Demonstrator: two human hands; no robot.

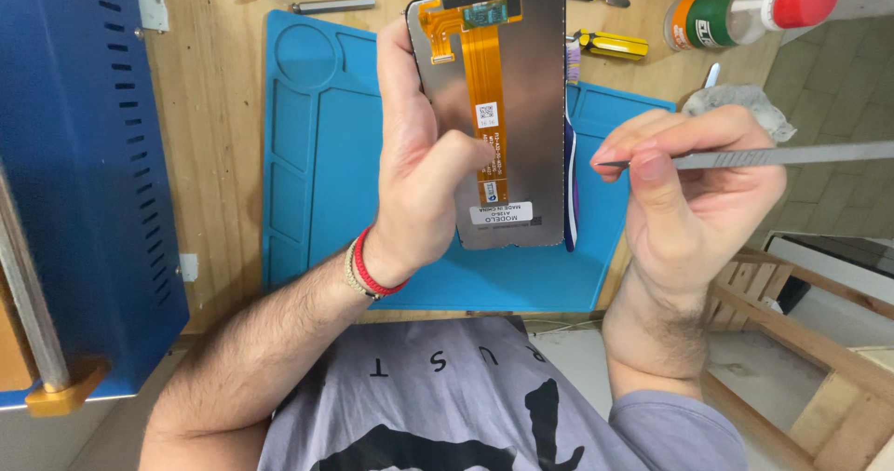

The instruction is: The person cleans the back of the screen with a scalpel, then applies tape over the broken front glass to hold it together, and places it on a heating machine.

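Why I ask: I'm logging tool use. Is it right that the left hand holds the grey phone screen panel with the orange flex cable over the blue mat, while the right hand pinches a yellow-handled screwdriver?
Not quite. In the head view the right hand pinches a thin flat grey metal pry tool, not a screwdriver. The left hand does hold the grey phone screen panel with the orange flex cable over the blue mat.

blue mat (317, 154), glue bottle (745, 10), yellow screwdriver (610, 45)
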